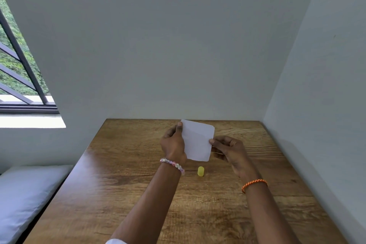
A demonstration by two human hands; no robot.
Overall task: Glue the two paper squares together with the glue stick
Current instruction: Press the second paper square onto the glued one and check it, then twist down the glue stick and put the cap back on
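At the far left I can see a window (17,61) with dark slanted bars, cut off by the frame edge, greenery blurred behind it. Below it lies a grey cushion (25,194), soft-looking and only partly in view. The wooden table (122,184) has a strong brown grain and a slight sheen. My left hand (173,143), with a pale beaded bracelet (172,164) on the wrist, pinches the left edge of the white paper (198,140), thumb on the near face, the other fingers hidden behind it. The paper is held up above the table's far middle, tilted, with rounded corners; a faint diagonal line crosses it, and I cannot tell whether it is one square or two stacked. Beneath it a small yellow cap-like cylinder (200,171) stands on the table; I cannot make out what it is. My right hand (227,150), with an orange braided band (254,184), pinches the paper's right edge, fingers curled.
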